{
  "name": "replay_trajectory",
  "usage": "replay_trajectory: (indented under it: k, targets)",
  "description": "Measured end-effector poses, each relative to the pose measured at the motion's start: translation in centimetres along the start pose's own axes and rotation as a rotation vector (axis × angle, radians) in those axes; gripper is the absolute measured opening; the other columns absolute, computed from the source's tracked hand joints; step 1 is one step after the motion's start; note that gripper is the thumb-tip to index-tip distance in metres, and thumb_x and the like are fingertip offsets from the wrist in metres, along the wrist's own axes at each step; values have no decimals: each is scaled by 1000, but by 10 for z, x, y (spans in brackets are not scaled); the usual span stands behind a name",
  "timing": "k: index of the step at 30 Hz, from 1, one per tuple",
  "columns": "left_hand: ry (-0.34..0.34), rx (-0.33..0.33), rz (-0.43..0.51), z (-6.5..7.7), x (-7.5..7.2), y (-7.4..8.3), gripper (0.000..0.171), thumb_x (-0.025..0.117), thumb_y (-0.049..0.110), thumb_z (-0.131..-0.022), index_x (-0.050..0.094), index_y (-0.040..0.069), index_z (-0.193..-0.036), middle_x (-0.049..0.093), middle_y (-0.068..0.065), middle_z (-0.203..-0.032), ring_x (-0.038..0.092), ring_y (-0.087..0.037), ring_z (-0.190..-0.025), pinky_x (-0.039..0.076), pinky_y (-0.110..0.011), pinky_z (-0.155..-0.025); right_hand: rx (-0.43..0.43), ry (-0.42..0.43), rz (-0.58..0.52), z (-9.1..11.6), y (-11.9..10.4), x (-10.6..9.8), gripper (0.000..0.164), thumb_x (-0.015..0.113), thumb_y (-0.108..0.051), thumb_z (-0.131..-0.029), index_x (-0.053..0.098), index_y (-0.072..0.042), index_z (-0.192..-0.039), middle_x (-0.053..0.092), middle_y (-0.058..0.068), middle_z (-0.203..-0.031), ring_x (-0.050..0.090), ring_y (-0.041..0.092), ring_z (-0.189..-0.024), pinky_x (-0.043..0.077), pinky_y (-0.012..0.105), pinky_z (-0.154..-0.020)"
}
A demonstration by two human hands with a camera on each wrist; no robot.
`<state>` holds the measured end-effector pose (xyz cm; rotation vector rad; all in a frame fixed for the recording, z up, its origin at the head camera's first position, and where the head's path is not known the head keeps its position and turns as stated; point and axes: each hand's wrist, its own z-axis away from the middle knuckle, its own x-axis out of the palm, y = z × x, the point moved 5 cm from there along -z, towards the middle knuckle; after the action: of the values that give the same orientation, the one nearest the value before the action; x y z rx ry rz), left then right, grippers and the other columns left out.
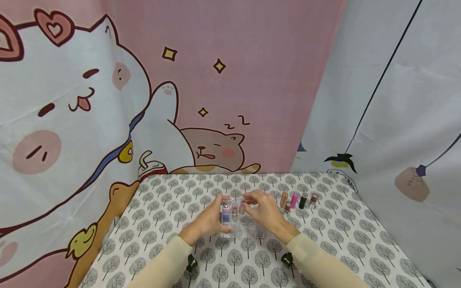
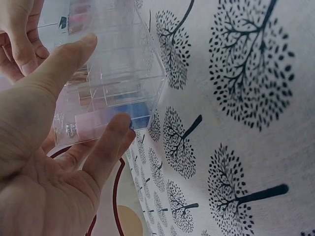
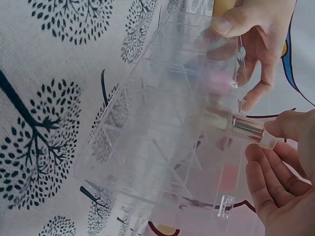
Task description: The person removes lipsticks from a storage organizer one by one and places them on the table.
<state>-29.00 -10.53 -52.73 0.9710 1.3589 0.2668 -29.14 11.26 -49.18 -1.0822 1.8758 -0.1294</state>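
Observation:
A clear plastic lipstick organizer [image 1: 248, 231], divided into compartments, is between both hands above the tree-print cloth. My left hand [image 1: 212, 218] grips its left side, thumb on the near face and fingers around the end, as the left wrist view shows. Inside, beside that hand, is a pink and blue tube [image 2: 113, 118]. Another lipstick [image 1: 235, 211] stands in the neighbouring compartment. My right hand [image 1: 266, 208] pinches the clear end of a gold lipstick tube [image 3: 247, 129] between thumb and fingers. The tube's other end is at a compartment opening; how deep it sits is blurred.
Right of the organizer stand several lipsticks: a copper tube [image 1: 283, 199], a bright pink one [image 1: 293, 201], a black one [image 1: 303, 201] and clear-and-brown ones [image 1: 313, 199]. Small dark devices [image 1: 287, 260] are by the forearms. A cartoon-printed curtain [image 1: 270, 80] hangs behind the table.

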Motion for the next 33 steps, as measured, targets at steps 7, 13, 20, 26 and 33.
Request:
replay_trajectory:
  k: [7,13,20,26,33]
  targets:
    - [1,4,-4,0,0,0,115,112,22,-78,39,11,-167,66,-22,-158,75,-38,-126,66,-56,-112,-33,22,19,-1,-6,-7,32,95,-4,-94,85,1,-123,87,13,-107,86,27,-92,75,42,-85]
    - [0,0,4,0,-1,1,116,112,23,-78,39,12,-167,67,-21,-154,76,-38,-124,67,-55,-110,-60,50,37,0,-9,-13,30,95,-5,-95,85,-1,-123,87,12,-108,86,26,-91,75,42,-83]
    - [1,-8,1,0,0,-1,116,112,25,-78,39,13,-168,67,-21,-156,76,-36,-124,66,-54,-111,-72,65,37,1,-13,-20,29,94,-4,-95,85,1,-122,87,13,-110,87,26,-92,75,39,-84]
    - [-3,-7,8,-1,0,-3,117,111,25,-79,38,12,-169,64,-22,-162,75,-36,-128,65,-57,-115,-99,85,58,0,-17,-25,28,95,-4,-95,86,-2,-121,87,11,-107,86,23,-91,75,37,-83]
    - [1,-7,-6,1,0,0,117,112,25,-79,38,13,-169,66,-21,-157,75,-37,-125,66,-54,-112,-112,102,52,2,-17,-29,29,95,-2,-93,86,-1,-121,87,9,-106,86,24,-90,75,38,-83]
